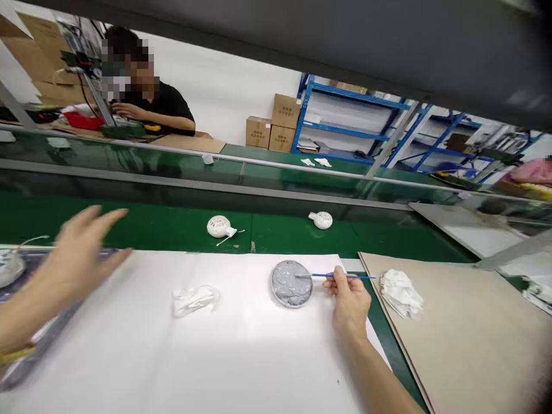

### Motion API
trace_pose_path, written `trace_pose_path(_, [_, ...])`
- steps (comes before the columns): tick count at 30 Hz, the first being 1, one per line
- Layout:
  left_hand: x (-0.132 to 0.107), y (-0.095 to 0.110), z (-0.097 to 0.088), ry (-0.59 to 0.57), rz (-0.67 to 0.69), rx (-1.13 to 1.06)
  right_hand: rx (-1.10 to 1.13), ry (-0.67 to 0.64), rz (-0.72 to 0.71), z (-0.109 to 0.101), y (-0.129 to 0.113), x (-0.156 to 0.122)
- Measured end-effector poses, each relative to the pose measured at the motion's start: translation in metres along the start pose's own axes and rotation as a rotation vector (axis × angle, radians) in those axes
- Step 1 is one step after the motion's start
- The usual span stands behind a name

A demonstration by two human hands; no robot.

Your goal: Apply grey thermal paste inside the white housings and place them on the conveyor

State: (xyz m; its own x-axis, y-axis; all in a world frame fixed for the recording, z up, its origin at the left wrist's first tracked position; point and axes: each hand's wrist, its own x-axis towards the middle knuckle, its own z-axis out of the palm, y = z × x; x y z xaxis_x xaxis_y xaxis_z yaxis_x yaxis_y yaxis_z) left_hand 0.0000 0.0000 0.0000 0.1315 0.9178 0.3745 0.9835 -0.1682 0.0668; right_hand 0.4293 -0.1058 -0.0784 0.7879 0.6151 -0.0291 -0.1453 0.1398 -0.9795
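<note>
A thin blue brush (345, 276) is held in the right hand (348, 302), pinched between the thumb and the fingers. The tip of the brush is laid in a round dish of gray paste (291, 283), and the dish is thickly covered with the paste. The dish is set on a big white sheet of paper (129, 322), near the far edge of the sheet. The left hand (75, 259) is held open over the sheet, a little blurred, with the fingers spread, and nothing is gripped in it. A round white thing on a dark tray (9, 267) is seen just beside it, at the edge of the view. A see-through bag (195, 300) is lying on the sheet to the left of the dish. A crumpled white rag (400, 293) is lying on a tan board (466, 339) to the right. Two round white pieces with small holes (218, 226) are lying on the green bench (129, 227) past the sheet. Far off, a person in a black shirt (168, 106) is seated across the bench, and cardboard boxes (271, 126) are stacked beside a blue metal shelf (345, 115).
</note>
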Motion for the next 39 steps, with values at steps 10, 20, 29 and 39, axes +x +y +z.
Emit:
trace_pose_path(10, [0.074,0.09,0.058,-0.425,0.297,-0.116,0.295,0.021,0.213,0.0,-0.01,0.002])
trace_pose_path(20, [0.086,0.082,0.044,-0.331,0.13,-0.263,0.332,-0.002,0.289,0.002,-0.017,0.0])
trace_pose_path(29, [-0.035,0.135,-0.017,-0.429,-0.288,-1.247,0.357,-0.094,0.314,0.006,-0.036,-0.017])
trace_pose_path(39, [-0.09,0.186,-0.019,-0.676,-0.303,-1.588,0.292,-0.308,0.204,0.018,-0.061,-0.076])
